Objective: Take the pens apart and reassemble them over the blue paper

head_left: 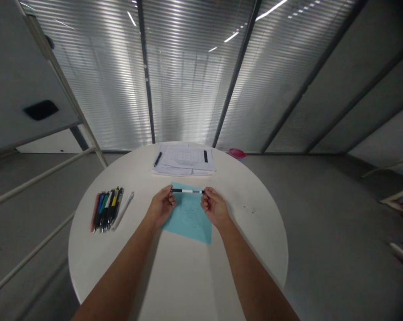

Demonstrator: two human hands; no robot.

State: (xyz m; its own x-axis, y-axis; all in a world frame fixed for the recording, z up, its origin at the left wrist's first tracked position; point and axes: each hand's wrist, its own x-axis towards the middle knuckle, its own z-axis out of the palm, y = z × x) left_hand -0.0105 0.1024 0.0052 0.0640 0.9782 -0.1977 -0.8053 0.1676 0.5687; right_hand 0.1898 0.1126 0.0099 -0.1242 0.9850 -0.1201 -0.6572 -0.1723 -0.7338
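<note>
A slim black-and-white marker pen (188, 191) is held level between my two hands, above a light blue sheet of paper (190, 218). My left hand (162, 205) pinches its black end. At the other end, my right hand (215, 205) has thumb and fingers closed on the dark tip. Whether the cap is on or off is too small to tell. The sheet lies askew on the white round table (181, 276), partly covered by both hands.
Left of my hands lies a row of several pens (107, 209), with a white pen (124, 210) beside it. Printed papers (184, 159) with a dark pen (158, 159) on them sit at the far edge. Beyond the table is a pink object (236, 153).
</note>
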